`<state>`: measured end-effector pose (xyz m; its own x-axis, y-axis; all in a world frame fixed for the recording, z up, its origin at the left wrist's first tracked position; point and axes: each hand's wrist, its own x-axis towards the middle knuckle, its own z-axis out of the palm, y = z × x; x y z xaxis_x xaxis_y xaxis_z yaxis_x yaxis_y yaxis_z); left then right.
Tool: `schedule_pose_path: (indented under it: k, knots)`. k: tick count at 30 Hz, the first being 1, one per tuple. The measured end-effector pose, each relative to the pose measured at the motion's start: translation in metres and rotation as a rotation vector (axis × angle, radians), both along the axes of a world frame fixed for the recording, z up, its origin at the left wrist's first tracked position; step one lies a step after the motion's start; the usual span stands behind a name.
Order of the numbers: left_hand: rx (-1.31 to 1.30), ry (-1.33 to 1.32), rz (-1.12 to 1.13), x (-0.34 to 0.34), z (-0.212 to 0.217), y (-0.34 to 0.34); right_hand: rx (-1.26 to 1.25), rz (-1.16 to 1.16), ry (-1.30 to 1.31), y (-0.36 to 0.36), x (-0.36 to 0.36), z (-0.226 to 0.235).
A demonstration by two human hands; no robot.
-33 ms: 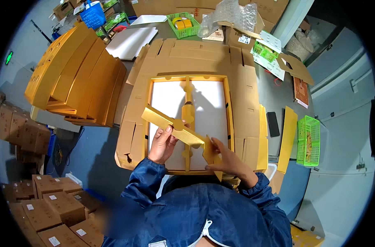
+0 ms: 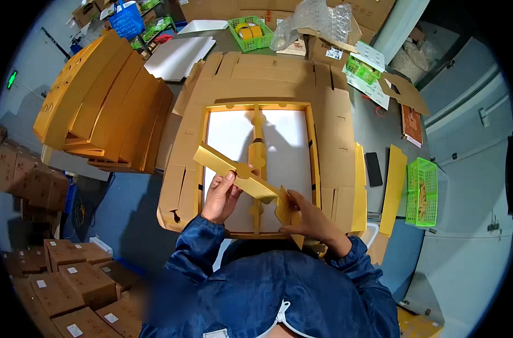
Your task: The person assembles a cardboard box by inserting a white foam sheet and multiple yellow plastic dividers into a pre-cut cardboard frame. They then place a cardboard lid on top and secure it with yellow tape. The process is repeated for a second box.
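Note:
A gold cardboard strip with rounded notches slants across the front of a shallow gold box. My left hand pinches it near its middle, thumb on top. My right hand is closed on a gold end piece that angles toward me. Whether this piece is the same strip bent or a second one, I cannot tell. Below the hands, the box shows a white bottom and a notched gold divider running from front to back, partly hidden by the strip.
Flattened brown cardboard lies under the box. Stacked gold boxes rise at the left. On the right are a black phone, flat gold strips and a green basket. Tape rolls sit in another basket at the back.

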<state>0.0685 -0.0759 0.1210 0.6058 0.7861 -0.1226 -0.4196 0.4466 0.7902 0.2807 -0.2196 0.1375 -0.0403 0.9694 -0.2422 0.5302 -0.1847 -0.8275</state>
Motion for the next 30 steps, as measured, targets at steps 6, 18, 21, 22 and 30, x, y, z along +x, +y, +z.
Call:
schedule_pose_path:
  k: [6, 18, 21, 22, 30]
  knots:
    - [0.0, -0.038, 0.042, -0.01, -0.009, 0.005, -0.132, 0.013, -0.055, 0.006, -0.008, -0.001]
    - [0.258, 0.213, 0.32, -0.063, 0.001, 0.033, 0.125, 0.004, -0.47, 0.006, 0.035, -0.009]
    - [1.042, 0.854, 0.281, -0.097, 0.033, 0.044, 0.116, 0.111, -0.587, -0.003, 0.058, 0.0]
    - [1.24, 1.011, 0.03, -0.103, 0.049, 0.044, 0.183, 0.139, -0.603, -0.003, 0.064, 0.003]
    - [1.192, 1.099, -0.729, -0.114, 0.043, 0.033, 0.182, 0.357, -0.669, 0.028, 0.073, 0.028]
